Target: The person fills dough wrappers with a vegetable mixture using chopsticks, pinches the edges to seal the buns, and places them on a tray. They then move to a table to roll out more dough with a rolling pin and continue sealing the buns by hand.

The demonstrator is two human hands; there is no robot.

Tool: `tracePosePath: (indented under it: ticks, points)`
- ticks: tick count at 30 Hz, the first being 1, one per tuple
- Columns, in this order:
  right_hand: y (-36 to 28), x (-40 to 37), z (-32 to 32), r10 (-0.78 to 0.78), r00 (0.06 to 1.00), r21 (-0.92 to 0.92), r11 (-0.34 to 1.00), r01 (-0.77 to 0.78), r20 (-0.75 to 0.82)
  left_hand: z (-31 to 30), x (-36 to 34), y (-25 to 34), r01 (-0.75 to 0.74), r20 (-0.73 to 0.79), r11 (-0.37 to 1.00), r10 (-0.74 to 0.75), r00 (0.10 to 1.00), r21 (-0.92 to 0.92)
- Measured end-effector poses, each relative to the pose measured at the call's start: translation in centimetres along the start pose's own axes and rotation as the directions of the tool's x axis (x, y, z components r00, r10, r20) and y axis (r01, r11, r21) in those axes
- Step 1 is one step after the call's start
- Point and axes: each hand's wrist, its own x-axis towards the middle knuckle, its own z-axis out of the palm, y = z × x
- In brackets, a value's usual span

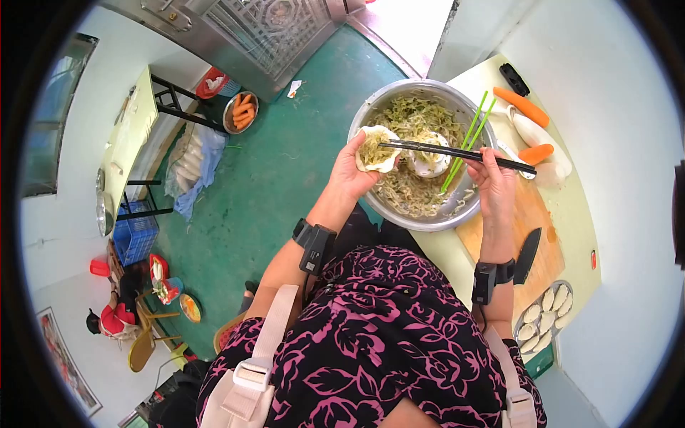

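Observation:
My left hand [348,171] holds a round dumpling wrapper [387,165], its fingers curled around the edge. Shredded greenish filling [371,150] lies in the cupped wrapper. In my right hand [492,184] is a pair of black chopsticks [464,153], their tips touching the filling. Both hands are over a large metal bowl [364,107] of shredded vegetable filling [414,114]. A white round item [430,165] sits within the bowl, partly covered by the chopsticks. Green chopsticks [465,139] lean across the bowl's right side.
Right of the bowl lie carrots [521,107], a white radish [539,135] and a wooden cutting board [492,239] with a dark-bladed knife [527,255]. Formed dumplings [548,321] sit on a tray. Across the floor are a carrot basin [241,113], a blue crate [135,234] and another person [118,321].

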Motion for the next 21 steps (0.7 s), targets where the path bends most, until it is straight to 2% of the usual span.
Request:
tracePosePath:
  ticks: [4,8,11,14,17,21]
  points:
    - [-1.4,-0.8,1.2,-0.038,0.997,-0.105,0.994,0.044,0.065,-0.2,-0.1,0.0,-0.042,-0.056,0.996,0.047,0.997,0.083]
    - [-3.4,-1.6,2.1,-0.159,0.968,-0.255,0.945,0.207,0.196,0.0,0.1,-0.1,-0.077,-0.059,0.978,0.090,0.994,0.193]
    - [-4.4,-1.9,1.8,-0.222,0.951,-0.243,0.931,0.272,0.215,-0.1,0.1,0.1,-0.042,-0.006,0.993,0.043,0.999,0.108]
    - [-4.3,-1.7,1.2,-0.209,0.965,-0.190,0.953,0.237,0.156,-0.4,0.2,0.3,0.014,0.033,1.000,-0.015,0.999,0.024]
    - [-3.4,-1.5,1.1,-0.156,0.983,-0.127,0.978,0.167,0.096,0.1,-0.1,0.2,0.004,0.034,0.999,-0.005,0.999,0.032]
    - [-2.0,-1.0,0.7,-0.122,0.992,-0.131,0.983,0.126,0.037,0.5,-0.3,-0.1,-0.001,0.028,0.998,-0.001,1.000,0.068]
